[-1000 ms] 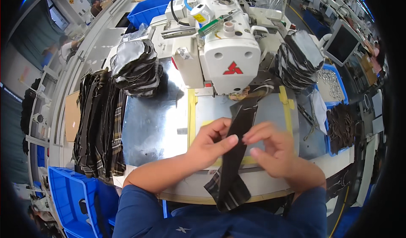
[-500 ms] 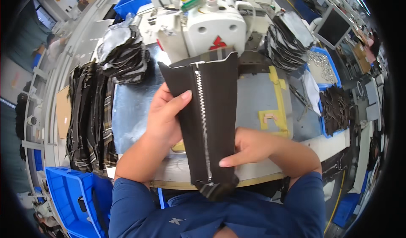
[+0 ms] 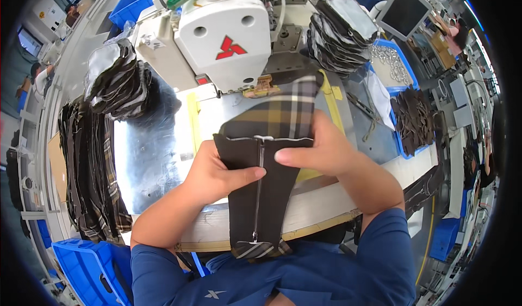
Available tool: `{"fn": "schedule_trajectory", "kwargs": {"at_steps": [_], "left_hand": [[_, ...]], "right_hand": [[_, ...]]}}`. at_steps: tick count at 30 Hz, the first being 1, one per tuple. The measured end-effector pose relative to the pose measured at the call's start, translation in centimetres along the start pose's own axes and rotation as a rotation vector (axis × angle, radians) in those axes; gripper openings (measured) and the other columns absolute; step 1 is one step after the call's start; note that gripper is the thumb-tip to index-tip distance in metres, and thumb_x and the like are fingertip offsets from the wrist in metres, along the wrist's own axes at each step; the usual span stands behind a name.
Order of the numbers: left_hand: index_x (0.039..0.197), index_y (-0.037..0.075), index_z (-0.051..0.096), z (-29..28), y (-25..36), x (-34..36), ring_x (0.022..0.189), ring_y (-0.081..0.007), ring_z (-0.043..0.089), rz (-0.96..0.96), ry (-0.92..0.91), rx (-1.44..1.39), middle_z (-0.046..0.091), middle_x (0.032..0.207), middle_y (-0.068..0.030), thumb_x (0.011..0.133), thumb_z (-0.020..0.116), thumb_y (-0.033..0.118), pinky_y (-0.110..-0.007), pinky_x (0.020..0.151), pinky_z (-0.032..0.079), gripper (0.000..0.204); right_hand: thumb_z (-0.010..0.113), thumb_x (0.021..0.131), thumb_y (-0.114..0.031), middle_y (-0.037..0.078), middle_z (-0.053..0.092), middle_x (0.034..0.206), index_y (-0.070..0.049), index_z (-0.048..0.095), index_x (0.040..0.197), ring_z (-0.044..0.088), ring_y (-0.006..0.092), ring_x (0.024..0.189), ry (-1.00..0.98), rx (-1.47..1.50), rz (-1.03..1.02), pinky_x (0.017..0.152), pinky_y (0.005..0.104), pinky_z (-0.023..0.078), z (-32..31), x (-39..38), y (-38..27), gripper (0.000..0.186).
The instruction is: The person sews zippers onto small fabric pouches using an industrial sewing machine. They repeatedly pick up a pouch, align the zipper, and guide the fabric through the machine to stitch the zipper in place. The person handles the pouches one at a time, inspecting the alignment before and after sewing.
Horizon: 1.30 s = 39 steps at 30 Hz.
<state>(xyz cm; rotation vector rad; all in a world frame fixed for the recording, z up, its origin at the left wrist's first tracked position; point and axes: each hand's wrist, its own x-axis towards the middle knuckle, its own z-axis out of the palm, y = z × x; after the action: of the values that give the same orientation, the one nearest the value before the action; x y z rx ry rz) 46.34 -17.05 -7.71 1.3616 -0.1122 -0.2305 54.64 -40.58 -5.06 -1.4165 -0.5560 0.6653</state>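
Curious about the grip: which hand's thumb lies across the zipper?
The left hand: its thumb crosses the zipper, while the right hand has its thumb beside it.

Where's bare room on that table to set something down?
Best: metal plate, between dark fabric strips and left yellow tape. Narrower: between slim tool and white table edge. Crowded: fabric stacks; centre, left hand and right hand holding zippered piece.

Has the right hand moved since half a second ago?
Yes. The right hand has moved forward, away from the table's front edge and toward the sewing machine; it now holds the cloth nearer its far end.
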Motion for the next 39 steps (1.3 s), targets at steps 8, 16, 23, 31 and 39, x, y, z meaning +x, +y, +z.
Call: {"fn": "schedule_trajectory", "kwargs": {"at_steps": [8,16,23,31,39], "left_hand": [[0.124,-0.002,0.071,0.5,0.8,-0.4,0.090,-0.0124,0.069,-0.162,-0.213,0.386,0.078,0.100,-0.0050,0.084,0.086,-0.002,-0.032,0.080,0.057,0.042],[0.114,0.002,0.078,1.1,-0.2,-0.6,0.092,-0.0240,0.077,0.283,-0.120,0.492,0.079,0.106,-0.0126,0.086,0.091,0.006,-0.034,0.082,0.060,0.031],[0.113,0.006,0.081,0.9,-0.9,-0.4,0.102,-0.0333,0.078,0.514,-0.088,0.601,0.079,0.115,-0.0146,0.081,0.093,0.002,-0.037,0.091,0.061,0.034],[0.113,0.004,0.080,0.8,-1.1,-0.8,0.103,-0.0370,0.078,0.693,-0.086,0.809,0.078,0.118,-0.0193,0.077,0.093,0.004,-0.040,0.092,0.062,0.039],[0.106,0.010,0.078,0.5,-1.3,-0.8,0.097,-0.0265,0.068,1.037,0.358,0.947,0.076,0.105,-0.0111,0.070,0.096,0.017,-0.039,0.077,0.054,0.041]], "right_hand": [[0.090,0.087,-0.015,0.008,0.072,0.126,0.001,0.061,0.140,0.067,0.0161,0.114,-0.095,0.247,0.190,0.098,0.0350,0.055,-1.5,0.7,-0.2,0.063],[0.090,0.086,-0.013,0.010,0.076,0.112,0.003,0.066,0.130,0.071,0.0143,0.100,-0.019,0.149,0.193,0.087,0.0317,0.058,-0.8,0.9,0.0,0.053],[0.088,0.090,-0.015,0.012,0.076,0.115,0.004,0.066,0.131,0.071,0.0150,0.102,-0.093,0.119,0.142,0.088,0.0321,0.058,-0.8,0.4,0.1,0.051],[0.088,0.090,-0.014,0.013,0.073,0.124,0.005,0.063,0.135,0.070,0.0167,0.112,-0.094,0.174,0.093,0.098,0.0349,0.057,0.2,-0.1,-0.2,0.055],[0.085,0.092,-0.029,0.021,0.073,0.122,0.005,0.064,0.133,0.072,0.0337,0.108,-0.003,-0.376,0.075,0.097,0.0427,0.057,0.2,-1.1,0.1,0.057]]}}
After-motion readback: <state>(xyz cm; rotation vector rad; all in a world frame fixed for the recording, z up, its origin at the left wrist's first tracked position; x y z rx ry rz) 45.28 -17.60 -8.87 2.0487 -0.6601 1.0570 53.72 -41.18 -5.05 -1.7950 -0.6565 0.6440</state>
